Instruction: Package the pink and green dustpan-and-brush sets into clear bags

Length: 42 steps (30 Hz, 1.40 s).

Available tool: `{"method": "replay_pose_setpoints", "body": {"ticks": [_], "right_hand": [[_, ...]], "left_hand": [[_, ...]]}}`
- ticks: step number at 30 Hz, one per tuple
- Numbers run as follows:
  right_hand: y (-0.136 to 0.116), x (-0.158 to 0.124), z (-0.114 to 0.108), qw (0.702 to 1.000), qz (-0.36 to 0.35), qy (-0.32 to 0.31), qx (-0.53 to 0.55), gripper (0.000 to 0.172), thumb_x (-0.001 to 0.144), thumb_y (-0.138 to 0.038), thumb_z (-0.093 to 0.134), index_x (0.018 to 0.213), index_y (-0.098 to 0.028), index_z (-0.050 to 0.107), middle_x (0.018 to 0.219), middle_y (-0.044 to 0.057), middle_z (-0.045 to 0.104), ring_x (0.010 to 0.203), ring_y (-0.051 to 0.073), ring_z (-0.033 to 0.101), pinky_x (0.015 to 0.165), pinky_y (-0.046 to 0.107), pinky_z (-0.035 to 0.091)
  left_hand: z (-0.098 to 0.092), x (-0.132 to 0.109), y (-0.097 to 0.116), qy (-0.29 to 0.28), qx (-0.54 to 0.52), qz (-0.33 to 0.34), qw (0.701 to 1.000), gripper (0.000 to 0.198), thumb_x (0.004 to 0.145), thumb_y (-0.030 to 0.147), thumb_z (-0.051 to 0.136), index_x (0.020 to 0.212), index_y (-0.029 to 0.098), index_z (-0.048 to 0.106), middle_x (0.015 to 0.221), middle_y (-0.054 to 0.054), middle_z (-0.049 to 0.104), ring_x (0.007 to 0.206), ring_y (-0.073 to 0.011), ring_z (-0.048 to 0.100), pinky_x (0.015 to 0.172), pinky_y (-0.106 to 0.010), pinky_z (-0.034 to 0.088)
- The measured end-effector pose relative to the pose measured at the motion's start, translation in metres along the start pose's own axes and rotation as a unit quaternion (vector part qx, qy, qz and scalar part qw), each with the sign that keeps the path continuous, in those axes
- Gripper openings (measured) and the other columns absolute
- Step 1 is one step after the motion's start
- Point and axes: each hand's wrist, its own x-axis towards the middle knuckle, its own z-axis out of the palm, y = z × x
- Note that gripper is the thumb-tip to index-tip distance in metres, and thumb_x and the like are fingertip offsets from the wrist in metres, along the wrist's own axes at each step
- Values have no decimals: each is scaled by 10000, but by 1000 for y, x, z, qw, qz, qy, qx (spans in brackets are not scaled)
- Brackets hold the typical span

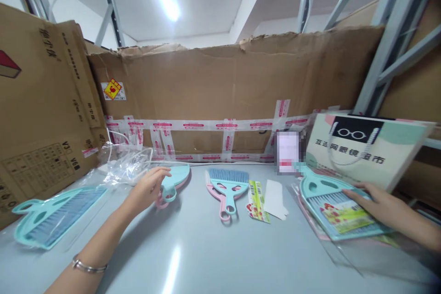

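My left hand [155,184] is over the left part of a teal dustpan [179,174], with a pink piece beneath it; its fingers are bent and what they touch is partly hidden. My right hand [374,202] lies with fingers spread on a bagged teal dustpan-and-brush set [319,186] at the right, which has a green card [347,215] on it. Between the hands, a blue-bristled teal brush [228,181] rests on a pink one [220,200]. Beside these are a yellow-green card [257,202] and white cards [274,197].
Another bagged teal dustpan with a brush [62,213] lies at the left. Crumpled clear plastic [127,165] sits behind my left hand. A paper bag [365,147] stands at the right rear, near a blurred upright screen [288,151]. Cardboard [206,82] walls the table's back.
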Motion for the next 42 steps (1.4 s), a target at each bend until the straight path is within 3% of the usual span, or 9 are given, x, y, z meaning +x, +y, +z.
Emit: {"method": "replay_pose_setpoints", "body": {"ticks": [7, 15, 18, 23, 28, 30, 34, 39, 42], "right_hand": [[-5, 3, -2, 991, 11, -56, -117, 169, 685, -274, 596, 561, -287, 481, 724, 160, 634, 595, 240, 554, 604, 372, 375], [-72, 8, -21, 988, -6, -5, -155, 96, 740, -182, 470, 709, -250, 410, 912, 217, 629, 707, 250, 582, 593, 363, 328], [-127, 5, -7, 992, -73, -25, -102, 76, 784, -208, 429, 710, -221, 427, 815, 173, 624, 722, 245, 571, 601, 333, 334], [-211, -25, 50, 978, -191, -82, -1, 109, 792, -200, 461, 686, -220, 445, 652, 50, 572, 626, 183, 530, 585, 277, 331], [-229, -50, 65, 950, -279, -15, 137, 87, 749, -280, 554, 772, -199, 531, 862, 79, 596, 857, 233, 546, 740, 338, 390], [-220, -57, 60, 941, -265, 8, 213, 166, 742, -346, 570, 796, -190, 556, 880, 75, 598, 852, 220, 551, 751, 341, 409], [-202, -76, 65, 913, -148, -164, 343, 237, 696, -417, 620, 724, -182, 601, 742, 37, 640, 711, 176, 587, 704, 319, 453], [-199, -93, 84, 784, 66, -302, 539, 248, 588, -312, 749, 718, -186, 580, 714, 12, 676, 678, 136, 628, 692, 259, 496], [-202, -98, 83, 724, 135, -360, 573, 210, 625, -210, 725, 785, -183, 591, 742, 21, 692, 658, 129, 641, 656, 243, 518]], "left_hand": [[-9, -4, 10, -13, -7, 58, 998, 273, 812, 133, 343, 841, 202, 605, 931, -63, 665, 855, -167, 625, 727, -277, 498], [-9, 6, 27, 74, -107, -17, 991, 193, 832, 262, 426, 831, 195, 607, 872, -62, 651, 805, -175, 617, 722, -299, 507], [3, 27, 68, 76, -279, -152, 945, 238, 835, 370, 452, 902, 175, 572, 872, -63, 629, 703, -148, 617, 696, -309, 524], [41, 63, 128, -180, -533, -275, 780, 513, 750, 503, 571, 1147, 211, 430, 844, -40, 623, 538, -135, 617, 466, -268, 515], [68, 61, 121, -82, -560, -309, 765, 297, 708, 397, 640, 833, 165, 505, 468, 91, 436, 289, -23, 366, 273, -130, 238], [70, 56, 112, -27, -567, -315, 760, 296, 702, 402, 639, 813, 177, 482, 486, 95, 454, 302, -20, 379, 282, -124, 243], [73, 52, 107, 64, -575, -317, 752, 349, 694, 451, 630, 838, 201, 434, 489, 103, 475, 322, -38, 423, 298, -124, 278], [79, 51, 116, 87, -566, -311, 759, 444, 659, 503, 652, 838, 223, 358, 459, 97, 519, 324, -80, 471, 312, -148, 340], [81, 50, 117, 26, -573, -291, 766, 453, 650, 529, 651, 791, 219, 352, 461, 83, 540, 355, -102, 529, 343, -163, 390]]}}
